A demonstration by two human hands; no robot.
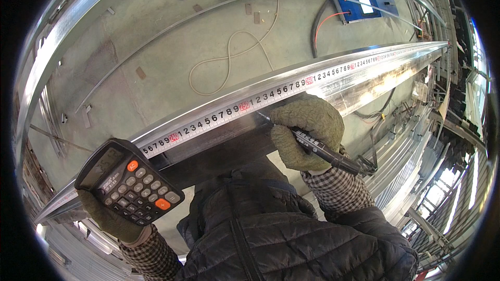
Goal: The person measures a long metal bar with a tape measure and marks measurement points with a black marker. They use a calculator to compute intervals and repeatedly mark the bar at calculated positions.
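Observation:
A black desk calculator [136,186] with grey and orange keys is in my left hand [107,218], which wears a green knit glove. The hand grips it from below at its near left corner, and the fingers behind it are hidden. My right hand [307,125], gloved alike, closes round a black marker pen [325,152]. The pen's tip points left, close to the lower edge of a white tape measure [211,122]. This tape lies stretched along a long metal profile [219,143] that crosses in front of me. The calculator covers part of the profile's left stretch.
Beyond the profile, a blue box-shaped machine [367,6] stands on the floor with a red hose [329,18]. A thin pale cable [229,57] loops over the floor. Long metal bars [406,151] are stacked at the right. Another long metal beam [62,36] curves along the left.

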